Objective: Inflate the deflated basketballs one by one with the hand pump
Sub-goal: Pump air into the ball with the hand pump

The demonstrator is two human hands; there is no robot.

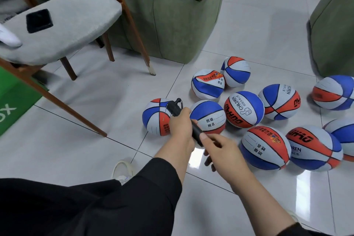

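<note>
Several red, white and blue basketballs lie on the tiled floor; some look dented, such as one (pixel 207 83) at the back. A black hand pump (pixel 195 130) is held above the floor between the balls. My left hand (pixel 181 123) grips the pump's barrel near its nozzle end, where a thin needle hangs over the leftmost ball (pixel 154 119). My right hand (pixel 220 149) holds the pump's lower end with the thumb on top. Another ball (pixel 210 115) sits just behind the pump.
A grey chair (pixel 63 27) with wooden legs stands at the left, a black pad on its seat. A green sofa (pixel 168 21) is behind the balls and another green seat (pixel 333 21) at the right. A green box (pixel 11 105) is at the left edge.
</note>
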